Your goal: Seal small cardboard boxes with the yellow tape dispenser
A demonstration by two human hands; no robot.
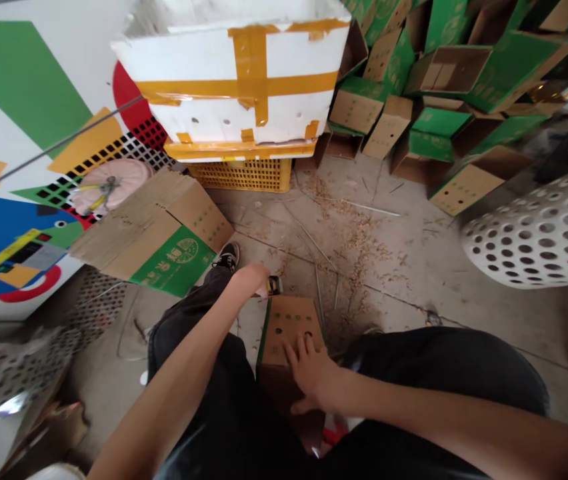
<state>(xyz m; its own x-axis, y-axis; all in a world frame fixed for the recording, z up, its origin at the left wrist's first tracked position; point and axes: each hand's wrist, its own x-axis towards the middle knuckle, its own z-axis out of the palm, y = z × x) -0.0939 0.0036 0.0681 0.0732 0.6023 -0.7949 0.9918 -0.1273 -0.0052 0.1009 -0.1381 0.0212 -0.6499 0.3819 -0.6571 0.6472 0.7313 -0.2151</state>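
Note:
A small brown cardboard box [291, 313] with green edges and round holes stands on the floor between my knees. Spread over its near part, my right hand [309, 373] rests with fingers apart and flat. Just beyond the box's far left corner, my left hand [258, 279] is closed around a small black and yellow tool [275, 285]; its kind is too small to make out. A larger box [164, 247] with a green printed band lies open by my left foot.
Taped white foam boxes [289, 60] sit on a yellow plastic crate [244, 175] ahead. Many green and brown cartons [444, 127] are heaped at the back right. A white perforated basket [544, 227] stands to the right. Brown scraps [364, 233] litter the concrete floor.

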